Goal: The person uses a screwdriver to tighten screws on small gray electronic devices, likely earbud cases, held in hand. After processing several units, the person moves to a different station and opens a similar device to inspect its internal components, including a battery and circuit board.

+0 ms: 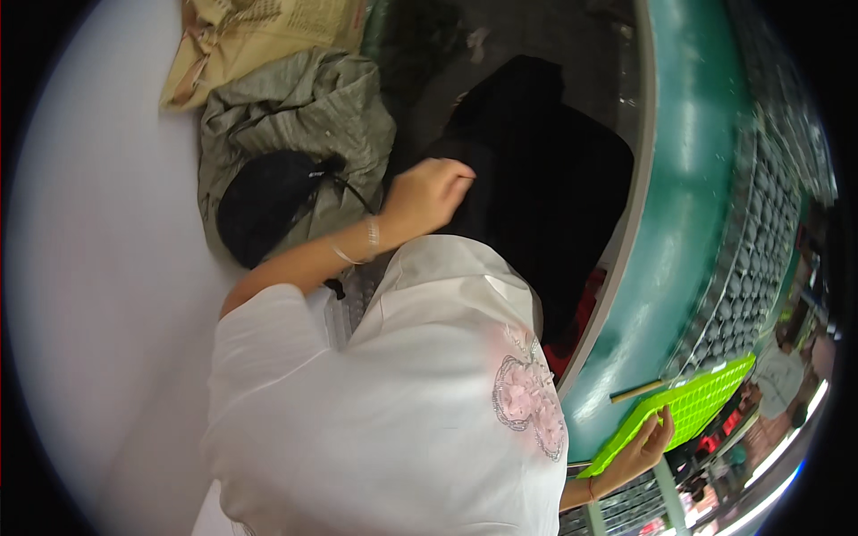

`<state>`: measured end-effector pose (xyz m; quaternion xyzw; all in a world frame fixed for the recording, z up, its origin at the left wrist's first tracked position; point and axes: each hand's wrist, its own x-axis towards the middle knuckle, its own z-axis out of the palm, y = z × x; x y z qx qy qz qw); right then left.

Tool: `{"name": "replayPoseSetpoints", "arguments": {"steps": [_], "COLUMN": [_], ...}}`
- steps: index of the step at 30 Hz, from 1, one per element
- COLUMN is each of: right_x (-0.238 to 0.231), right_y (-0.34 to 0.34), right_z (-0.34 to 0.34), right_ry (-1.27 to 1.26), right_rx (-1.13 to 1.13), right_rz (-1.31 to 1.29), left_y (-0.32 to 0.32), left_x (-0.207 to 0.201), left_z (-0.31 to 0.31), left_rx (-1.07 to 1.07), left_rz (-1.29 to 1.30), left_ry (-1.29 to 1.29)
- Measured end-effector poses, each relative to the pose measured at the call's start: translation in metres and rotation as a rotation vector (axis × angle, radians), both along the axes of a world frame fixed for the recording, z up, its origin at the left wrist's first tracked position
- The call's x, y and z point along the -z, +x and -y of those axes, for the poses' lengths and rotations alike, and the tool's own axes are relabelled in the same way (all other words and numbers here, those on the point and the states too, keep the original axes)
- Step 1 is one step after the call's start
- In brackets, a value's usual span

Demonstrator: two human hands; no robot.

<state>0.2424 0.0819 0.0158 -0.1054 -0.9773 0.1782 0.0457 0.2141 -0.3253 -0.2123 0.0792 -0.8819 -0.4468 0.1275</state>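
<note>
1. Left hand: fingers curled in, loosely closed, slightly blurred; nothing seen in it, cannot tell if something small is inside. Held over black clothing on the person's lap; cannot tell if touching.
2. Right hand: partly open, fingers bent and apart, at the edge of a lime-green tray. Fingertips overlap the tray's gridded face; looks like contact, firm grip cannot be told.
3. Tray: right by the right hand's fingers, well apart from the left hand, tilted in view, at the green bench.
4. Thin brownish strip: on the bench, just beyond the right hand, beside the tray.
5. Rows of dark round pieces under clear plastic: past the tray from the right hand, well right of the left hand.
6. Black pouch with cord: left of the left hand, lying on a crumpled grey-green sack.
7. Tan printed sack: beyond the left hand, up and left, next to the grey-green one.
8. Wrists: pale bands by the left hand, red string by the right.
</note>
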Motion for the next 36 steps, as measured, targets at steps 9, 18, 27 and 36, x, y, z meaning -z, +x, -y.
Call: {"name": "replayPoseSetpoints", "arguments": {"steps": [9, 18, 27, 36], "right_x": [0.062, 0.095, 0.097, 0.081], "right_y": [-0.119, -0.166, -0.166, -0.175], "right_z": [0.127, 0.149, 0.131, 0.123], "right_ry": [-0.207, -0.226, -0.080, -0.051], "right_rx": [-0.732, -0.729, -0.727, -0.778], "right_rz": [0.016, -0.156, -0.083, 0.011], "left_y": [0.121, 0.116, 0.094, 0.027], "left_x": [0.002, 0.020, 0.034, -0.034], "left_z": [0.120, 0.141, 0.170, 0.218], "left_rx": [-0.326, -0.147, 0.211, 0.870], "left_rz": [0.966, 0.766, 0.938, 1.666], "left_ry": [-0.860, -1.064, -1.073, -0.615]}}
